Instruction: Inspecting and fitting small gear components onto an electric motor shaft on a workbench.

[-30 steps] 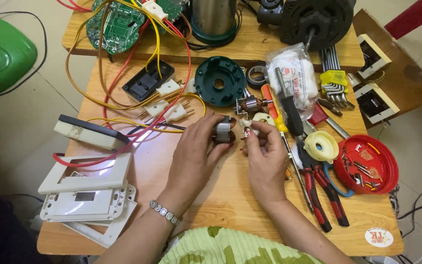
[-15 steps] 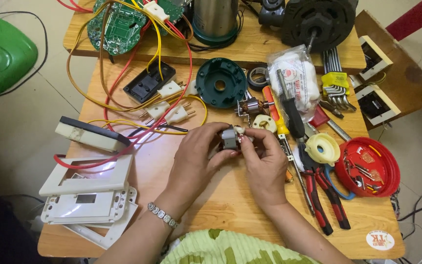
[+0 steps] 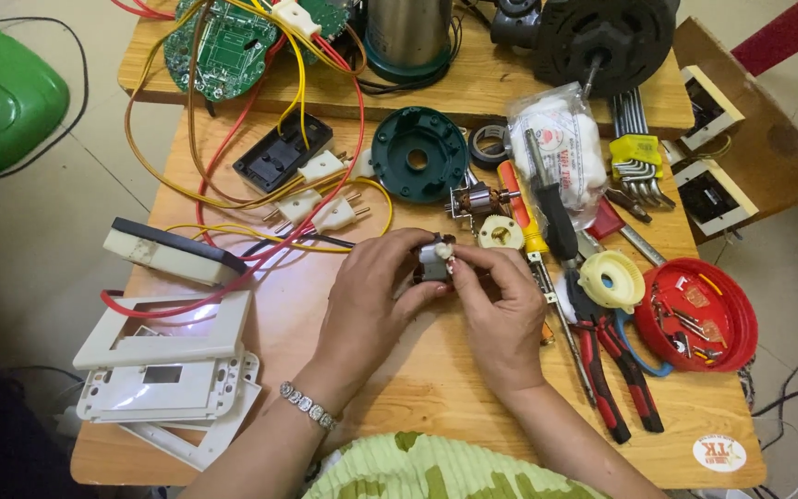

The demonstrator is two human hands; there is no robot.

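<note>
Between the two hands, just above the middle of the wooden table (image 3: 436, 407), sits a small metal motor can (image 3: 434, 261). The left hand (image 3: 371, 296) wraps it from the side, fingers closed around the body to keep it from turning, while the right hand (image 3: 501, 305) pinches at its end with thumb and forefinger — a fine grip suited to a tiny part; what it pinches is too small to tell. Just beyond lie one wound armature (image 3: 482, 200) and one cream gear (image 3: 501, 233), set close within reach. Farther out: one dark green round housing (image 3: 417, 153), one red lid (image 3: 695, 314) holding loose screws so they cannot roll off, one pair of red-handled pliers (image 3: 607, 365), and three white plugs (image 3: 320, 194) on yellow and red wires.
</note>
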